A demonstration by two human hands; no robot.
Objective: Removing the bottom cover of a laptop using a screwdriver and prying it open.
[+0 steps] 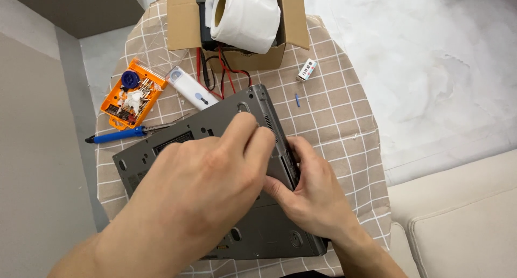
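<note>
A grey laptop (215, 130) lies upside down on a round table covered with a brown checked cloth (334, 116). My left hand (210, 175) rests across its underside, fingertips pressing near the right edge. My right hand (312, 192) grips that right edge, thumb and fingers pinched at a slot in the side. What sits between the fingers is hidden.
A blue-handled screwdriver (116, 135) lies left of the laptop. Behind it are an orange bit tray (132, 95), a white handheld device (191, 88) and a cardboard box (183, 19) holding a paper roll (245, 14). A small white box (307, 70) and a beige sofa (463, 224) are on the right.
</note>
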